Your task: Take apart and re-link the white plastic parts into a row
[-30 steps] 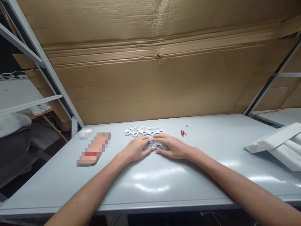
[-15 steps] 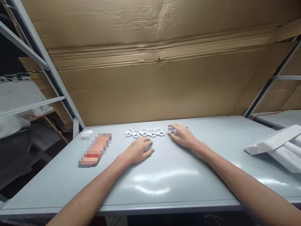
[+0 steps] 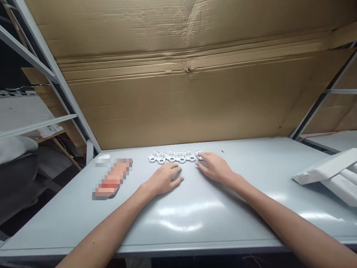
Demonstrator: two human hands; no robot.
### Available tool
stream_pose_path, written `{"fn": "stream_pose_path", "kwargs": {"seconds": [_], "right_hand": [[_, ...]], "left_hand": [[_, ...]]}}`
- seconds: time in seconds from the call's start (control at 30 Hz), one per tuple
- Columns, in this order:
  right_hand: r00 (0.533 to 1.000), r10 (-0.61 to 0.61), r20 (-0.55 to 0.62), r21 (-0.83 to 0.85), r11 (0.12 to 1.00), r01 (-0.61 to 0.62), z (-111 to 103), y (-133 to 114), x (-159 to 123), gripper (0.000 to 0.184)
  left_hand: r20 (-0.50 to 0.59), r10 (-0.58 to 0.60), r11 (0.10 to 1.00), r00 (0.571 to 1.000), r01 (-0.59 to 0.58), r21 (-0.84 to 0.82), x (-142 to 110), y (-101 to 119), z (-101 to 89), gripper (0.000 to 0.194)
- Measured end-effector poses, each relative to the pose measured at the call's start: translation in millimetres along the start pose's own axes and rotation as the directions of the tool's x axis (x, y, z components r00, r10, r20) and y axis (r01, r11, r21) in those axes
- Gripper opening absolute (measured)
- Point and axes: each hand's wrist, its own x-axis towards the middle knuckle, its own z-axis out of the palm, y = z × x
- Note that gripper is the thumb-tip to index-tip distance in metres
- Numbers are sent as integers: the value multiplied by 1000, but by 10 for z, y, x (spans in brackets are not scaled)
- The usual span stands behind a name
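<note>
Several white flat plastic pieces point(image 3: 172, 156), each with a round ring at its near end, lie side by side in a row on the grey table point(image 3: 195, 219). One more such white piece point(image 3: 199, 152) sits at the right end, a small gap from the others. My right hand point(image 3: 216, 166) reaches over this last piece, fingertips on it and partly covering it; its thumb is spread apart, nearer to me. My left hand point(image 3: 165, 179) rests on the table just in front of the row, fingers loosely spread and nothing in them.
At the left lies a phone-like object point(image 3: 113, 180), its surface blurred out, with a small white object point(image 3: 103, 158) behind it. White long pieces point(image 3: 329, 173) are stacked at the right. A small dark bit point(image 3: 222, 151) lies beyond my right hand. Cardboard point(image 3: 178, 108) walls the back.
The last white piece has slid left towards the row. My right hand has shifted slightly, with its index finger now over the piece and the thumb off it. My left hand stays put.
</note>
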Motion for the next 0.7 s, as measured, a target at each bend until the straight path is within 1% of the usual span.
{"fn": "stream_pose_path", "kwargs": {"seconds": [0.1,0.2,0.33,0.5,0.63,0.7], "right_hand": [[998,30,62,-11,1000,-29,-12,-64,-26,44],[997,7,83,12,1000,-8,-13,-59,-27,48],[995,-45,86,49,998,41,-24,-5,-19,42],[992,-89,93,28,996,87,-22,-3,-21,35],[988,-140,71,-18,990,142,33,-25,-23,35],[988,-144,59,-14,989,145,64,-22,-24,36]], "left_hand": [[-6,-2,1000,1000,2,-21,-2,-12,-5,29],[-24,-5,999,1000,4,-49,-6,-25,-9,29],[-35,-9,997,999,6,-73,-7,-36,0,29],[-42,-14,998,999,11,-66,-13,-39,15,29],[-55,3,998,999,-6,-57,-20,-56,14,29],[-90,-15,999,996,10,-49,-23,-92,6,28]]}}
